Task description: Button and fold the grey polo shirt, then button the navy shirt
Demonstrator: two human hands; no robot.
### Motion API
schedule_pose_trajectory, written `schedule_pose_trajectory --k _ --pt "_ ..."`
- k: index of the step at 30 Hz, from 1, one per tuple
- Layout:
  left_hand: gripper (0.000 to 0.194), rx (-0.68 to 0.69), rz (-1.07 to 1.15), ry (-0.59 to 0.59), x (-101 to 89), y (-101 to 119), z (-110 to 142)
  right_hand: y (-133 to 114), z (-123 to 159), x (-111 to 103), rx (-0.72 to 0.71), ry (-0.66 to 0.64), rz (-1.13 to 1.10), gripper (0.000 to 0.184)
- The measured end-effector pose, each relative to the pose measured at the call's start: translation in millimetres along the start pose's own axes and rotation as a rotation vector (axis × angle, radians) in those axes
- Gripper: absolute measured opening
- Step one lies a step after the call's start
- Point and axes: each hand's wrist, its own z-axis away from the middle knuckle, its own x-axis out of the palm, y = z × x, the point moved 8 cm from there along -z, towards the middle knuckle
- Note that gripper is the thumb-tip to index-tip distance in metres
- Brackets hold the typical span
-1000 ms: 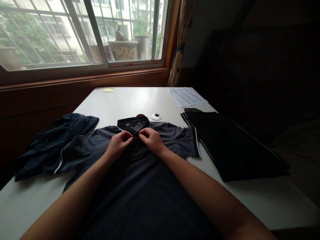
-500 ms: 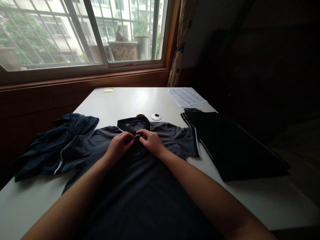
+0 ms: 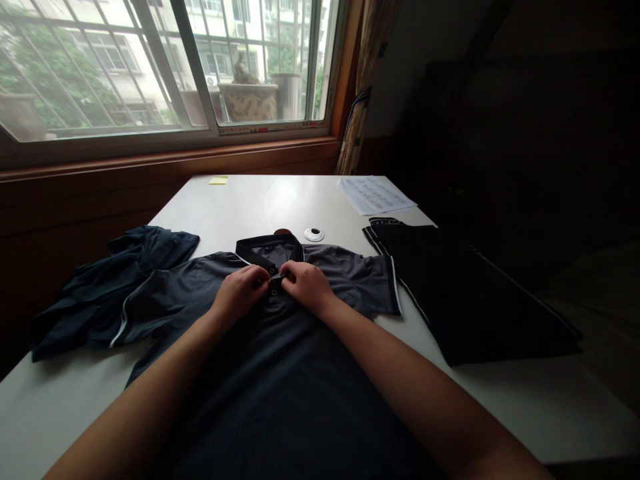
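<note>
polo shirt (image 3: pixel 280 367) is spread on the near middle of the white table (image 3: pixel 240 207), collar (image 3: pixel 253 254) to the far side. its placket (image 3: pixel 275 282) is pinched between the fingers of the left hand (image 3: pixel 243 290) and right hand (image 3: pixel 307 287), set just apart; which layers are held is hard to tell. a button (image 3: pixel 274 292) could be strained by uneven pulling. far left, beyond the window (image 3: pixel 193 60), a stump-like shape (image 3: pixel 243 70) is held in a planter (image 3: pixel 247 102).

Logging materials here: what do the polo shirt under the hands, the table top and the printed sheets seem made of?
Polo shirt: matte fabric, probably knit, draping in soft wrinkles; fibre unclear.
Table top: smooth, glossy, perhaps laminate, as it reflects a bright patch.
Printed sheets: likely matte paper; thin, flat, white with grey marks.
</note>
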Motion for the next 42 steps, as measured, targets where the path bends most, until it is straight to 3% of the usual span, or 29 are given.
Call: schedule_pose_trajectory --k 10,19,29,42 --pt "0.008 -0.023 0.006 -0.026 1.4 -2.5 0.7 0.9 -0.3 -0.7 0.012 -0.019 0.039 0.017" --pt "0.023 -0.055 0.02 -0.008 3.3 -2.4 0.6 3.3 -1.1 0.6 -0.008 0.001 -0.036 0.016" --pt "0.01 -0.167 -0.039 0.005 4.0 -6.0 -1.5 2.1 -1.0 2.3 -0.037 0.011 -0.033 0.016" --pt "0.01 -0.145 -0.001 0.017 0.1 -10.6 -0.6 2.3 -0.8 1.9 -0.011 -0.002 0.0 0.015"
